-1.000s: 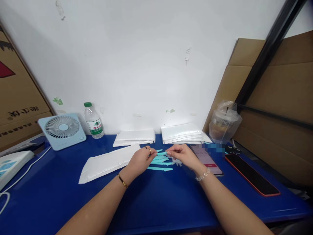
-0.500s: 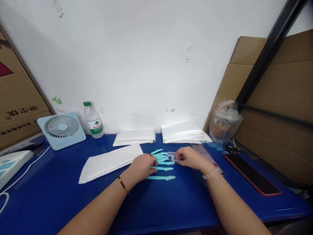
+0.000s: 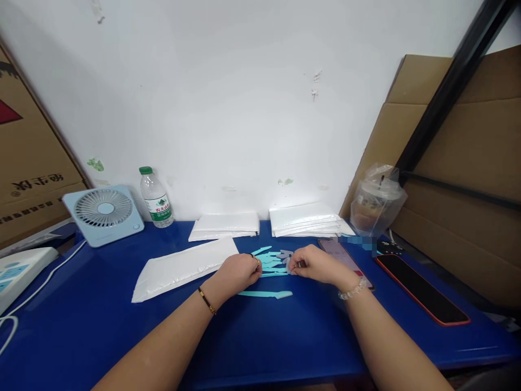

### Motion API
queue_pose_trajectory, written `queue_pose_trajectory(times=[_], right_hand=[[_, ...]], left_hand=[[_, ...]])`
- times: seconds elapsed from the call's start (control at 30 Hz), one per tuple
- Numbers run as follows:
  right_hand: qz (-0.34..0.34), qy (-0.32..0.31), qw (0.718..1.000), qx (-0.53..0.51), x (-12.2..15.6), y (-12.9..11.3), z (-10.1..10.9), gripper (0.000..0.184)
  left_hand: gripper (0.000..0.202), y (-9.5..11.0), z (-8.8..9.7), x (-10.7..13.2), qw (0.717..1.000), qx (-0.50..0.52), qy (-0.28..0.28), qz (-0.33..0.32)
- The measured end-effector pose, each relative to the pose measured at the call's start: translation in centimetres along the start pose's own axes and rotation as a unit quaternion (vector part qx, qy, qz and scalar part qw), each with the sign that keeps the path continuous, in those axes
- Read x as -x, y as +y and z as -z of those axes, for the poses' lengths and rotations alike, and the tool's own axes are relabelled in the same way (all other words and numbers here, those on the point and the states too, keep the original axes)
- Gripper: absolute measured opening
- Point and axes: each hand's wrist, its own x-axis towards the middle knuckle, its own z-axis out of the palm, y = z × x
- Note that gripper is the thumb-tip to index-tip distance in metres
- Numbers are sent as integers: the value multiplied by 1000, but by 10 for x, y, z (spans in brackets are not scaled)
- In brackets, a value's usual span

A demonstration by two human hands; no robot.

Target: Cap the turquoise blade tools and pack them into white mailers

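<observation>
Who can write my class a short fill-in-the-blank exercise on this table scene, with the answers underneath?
1. The left hand and the right hand are close to turquoise strips on a ____ table.
2. The single white packet lies nearer the ____ hand.
3. The cap on the bottle is ____.
4. In the picture, the bottle stands to the ____ of the fan.

Missing words: blue; left; green; right.

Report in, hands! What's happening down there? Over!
Left hand at the blue sticks, right hand at the clear pieces. One stick lies apart. Lit phone partly hidden behind right hand.
</observation>
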Motion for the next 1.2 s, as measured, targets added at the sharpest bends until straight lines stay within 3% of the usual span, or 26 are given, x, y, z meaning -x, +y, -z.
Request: queue_pose_trajectory(times=[0.73,0.97,1.03,1.13,1.2], right_hand=[[32,-9,999,15,-6,-2,-12,13],[43,-68,996,-28,-7,-6,-15,12],[39,-49,998,-29,-5,-2,-11,13],[26,39,999,8,-2,7,-2,16],[23,65,997,41,-1,12,1,21]], left_hand=[[18,0,2,1,1000,5,2,-23],[18,5,-1,3,997,49,-33,-53],[16,5,-1,3,997,52,-32,-54],[17,2,-2,1,999,14,6,-38],[21,0,-3,-2,999,-23,28,-26]])
